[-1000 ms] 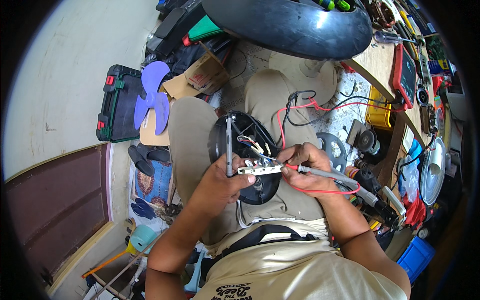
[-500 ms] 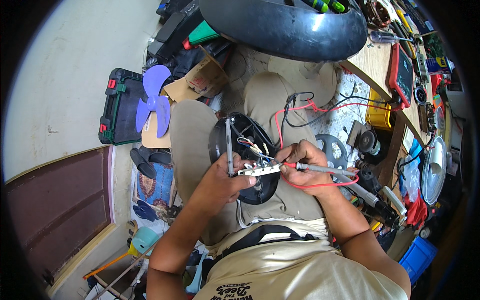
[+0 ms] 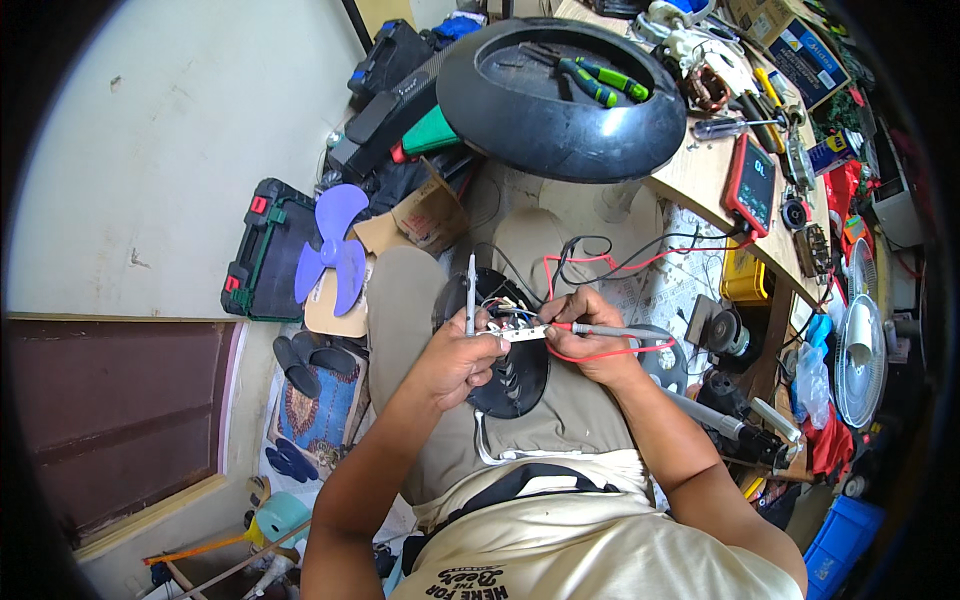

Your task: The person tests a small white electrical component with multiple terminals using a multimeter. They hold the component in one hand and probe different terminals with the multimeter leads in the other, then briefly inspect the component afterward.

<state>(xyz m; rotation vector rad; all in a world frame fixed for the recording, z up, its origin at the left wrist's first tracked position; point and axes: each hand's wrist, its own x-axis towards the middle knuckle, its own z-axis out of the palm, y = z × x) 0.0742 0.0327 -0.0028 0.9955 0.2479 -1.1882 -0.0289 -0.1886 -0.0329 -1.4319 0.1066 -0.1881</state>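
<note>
My left hand (image 3: 455, 362) is closed on the left end of a white switch strip (image 3: 527, 333), and a grey test probe (image 3: 471, 287) stands upright from its fingers. My right hand (image 3: 594, 338) pinches a red-and-grey test probe (image 3: 615, 330) at the strip's right end; its tip is hidden by the fingers. Thin coloured wires (image 3: 512, 306) run behind the strip into a round black housing (image 3: 515, 388) on my lap. Red and black leads run from the probes toward a red multimeter (image 3: 750, 186) on the bench.
Pliers (image 3: 588, 82) lie in a big black round base (image 3: 560, 150) ahead of me. Tools crowd the wooden bench (image 3: 700, 175) at right. Left are a purple fan blade (image 3: 335, 250), a black tool case (image 3: 270, 250) and slippers (image 3: 298, 368). A grey pole (image 3: 710, 415) lies by my right arm.
The whole view has shifted, showing more of the black base and bench. Both hands keep their grip on the strip and probes; the left-hand probe stands a little more upright.
</note>
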